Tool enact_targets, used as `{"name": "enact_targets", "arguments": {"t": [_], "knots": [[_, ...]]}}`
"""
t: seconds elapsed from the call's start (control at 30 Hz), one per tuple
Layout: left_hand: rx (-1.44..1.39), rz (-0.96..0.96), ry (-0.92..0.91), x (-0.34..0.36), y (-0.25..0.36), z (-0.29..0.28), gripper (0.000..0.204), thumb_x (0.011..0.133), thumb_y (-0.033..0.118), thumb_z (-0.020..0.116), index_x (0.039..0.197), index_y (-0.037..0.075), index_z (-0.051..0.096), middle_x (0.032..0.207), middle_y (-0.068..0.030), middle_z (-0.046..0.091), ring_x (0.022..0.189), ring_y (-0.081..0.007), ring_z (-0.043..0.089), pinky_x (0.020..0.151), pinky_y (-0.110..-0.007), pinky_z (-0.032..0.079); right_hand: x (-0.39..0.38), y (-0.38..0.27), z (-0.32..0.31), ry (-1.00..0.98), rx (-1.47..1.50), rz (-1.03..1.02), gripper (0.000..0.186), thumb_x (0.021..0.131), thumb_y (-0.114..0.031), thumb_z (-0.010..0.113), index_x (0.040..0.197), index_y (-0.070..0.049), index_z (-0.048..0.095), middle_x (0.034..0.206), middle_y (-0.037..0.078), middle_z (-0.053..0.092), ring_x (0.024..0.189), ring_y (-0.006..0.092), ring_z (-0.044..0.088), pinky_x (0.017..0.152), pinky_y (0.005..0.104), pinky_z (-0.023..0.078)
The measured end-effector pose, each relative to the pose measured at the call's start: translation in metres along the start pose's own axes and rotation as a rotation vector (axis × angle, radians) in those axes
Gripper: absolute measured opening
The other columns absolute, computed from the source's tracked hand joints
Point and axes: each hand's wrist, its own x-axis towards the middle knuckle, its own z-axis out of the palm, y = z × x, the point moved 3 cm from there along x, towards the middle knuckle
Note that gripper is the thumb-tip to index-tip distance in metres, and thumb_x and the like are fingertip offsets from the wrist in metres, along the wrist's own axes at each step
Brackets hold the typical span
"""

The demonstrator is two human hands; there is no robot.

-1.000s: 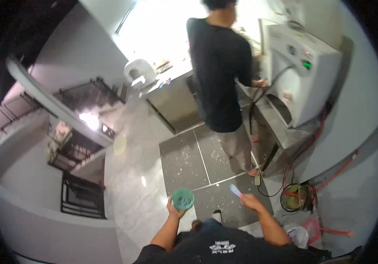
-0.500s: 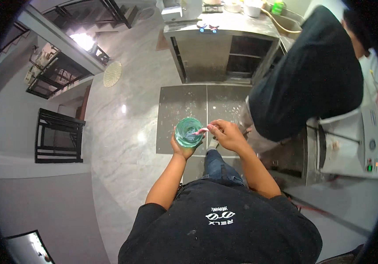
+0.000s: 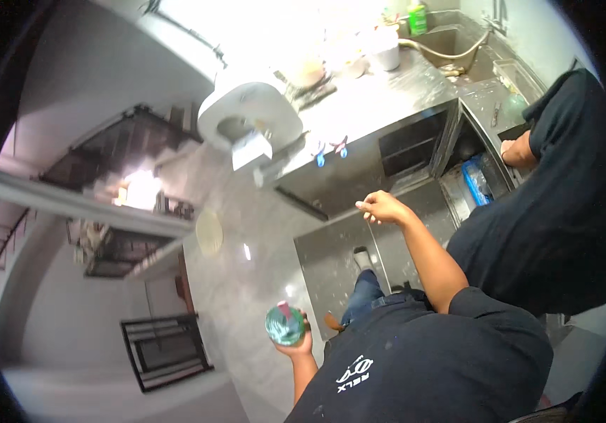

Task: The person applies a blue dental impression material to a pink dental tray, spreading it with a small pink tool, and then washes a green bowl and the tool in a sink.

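A green-tinted, see-through cup (image 3: 282,330) is in my left hand (image 3: 301,344), whose fingers wrap round its side. A slim pink implement (image 3: 284,309) stands in the cup; its exact kind is blurred. My right hand (image 3: 384,208) is apart from the cup, reaching forward toward the steel counter (image 3: 415,88). Its fingers are loosely bent and apart, and nothing shows in them. Two small blue-tipped items (image 3: 331,151) lie at the counter's front edge, ahead of this hand.
A person in dark clothing (image 3: 542,218) stands close on the right, one hand (image 3: 518,151) by the counter. At the back are a sink (image 3: 451,53) with a hose, a green bottle (image 3: 417,19) and a white bucket (image 3: 386,51). A white appliance (image 3: 250,116) sits at the counter's left end.
My view has turned and come nearer the counter. The right hand has let go of the pink implement and moved forward, away from the cup. My left hand has carried the cup lower left.
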Motion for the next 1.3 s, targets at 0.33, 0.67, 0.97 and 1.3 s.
{"name": "enact_targets", "arguments": {"t": [0.33, 0.67, 0.97, 1.3], "knots": [[0.315, -0.294, -0.111, 0.230, -0.037, 0.168, 0.063, 0.089, 0.055, 0.036, 0.129, 0.010, 0.054, 0.119, -0.0224, 0.060, 0.095, -0.0535, 0.059, 0.073, -0.063, 0.053, 0.067, -0.010, -0.206, 0.498, -0.076, 0.031, 0.039, 0.087, -0.038, 0.068, 0.085, 0.001, 0.069, 0.071, 0.011, 0.069, 0.061, 0.0168, 0.065, 0.059, 0.0321, 0.052], [-0.098, -0.591, -0.344, 0.331, -0.209, 0.391, 0.065, 0.087, 0.053, 0.045, 0.129, 0.003, 0.053, 0.131, -0.0218, 0.051, 0.117, -0.0361, 0.054, 0.104, -0.058, 0.037, 0.085, 0.027, -0.500, 1.061, 0.075, 0.096, 0.035, 0.088, -0.033, 0.070, 0.096, 0.000, 0.062, 0.075, 0.006, 0.064, 0.056, 0.0119, 0.057, 0.047, 0.0276, 0.045], [0.202, -0.258, -0.243, 0.388, -0.343, 0.441, 0.073, 0.086, 0.057, 0.047, 0.135, 0.003, 0.047, 0.133, -0.0236, 0.051, 0.114, -0.0427, 0.054, 0.088, -0.059, 0.050, 0.144, 0.017, -0.863, 1.611, -0.331, 0.099, 0.069, 0.079, -0.036, 0.073, 0.130, 0.004, 0.049, 0.129, 0.023, 0.057, 0.120, 0.0365, 0.054, 0.102, 0.0407, 0.043], [0.493, -0.642, -0.287, 0.442, -0.602, 0.547, 0.067, 0.091, 0.055, 0.037, 0.135, 0.005, 0.050, 0.135, -0.0172, 0.053, 0.122, -0.0381, 0.052, 0.104, -0.054, 0.041, 0.178, 0.060, -0.836, 1.421, -0.630, 0.080, 0.074, 0.078, -0.006, 0.064, 0.143, 0.006, 0.031, 0.148, 0.030, 0.030, 0.135, 0.0429, 0.036, 0.112, 0.0427, 0.034]]}}
